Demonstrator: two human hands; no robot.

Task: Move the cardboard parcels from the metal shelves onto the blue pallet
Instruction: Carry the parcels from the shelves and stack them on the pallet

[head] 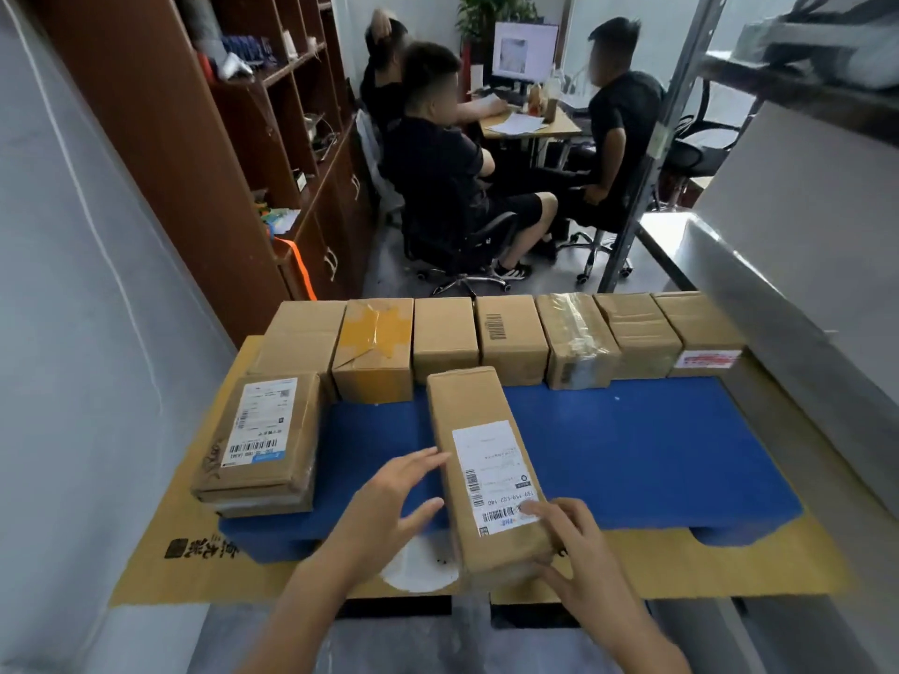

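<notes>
A long cardboard parcel with a white shipping label lies lengthwise on the blue pallet, its near end over the pallet's front edge. My right hand holds its near right corner, fingers on the label and thumb against the end. My left hand has straight fingers touching the parcel's left side. A flat labelled parcel sits at the pallet's left. Several parcels stand in a row along the far edge.
The pallet rests on yellow-brown cardboard sheets on the floor. A metal shelf runs along the right, its upright beyond. A wooden cabinet stands at left. Three people sit on office chairs at a desk behind the pallet.
</notes>
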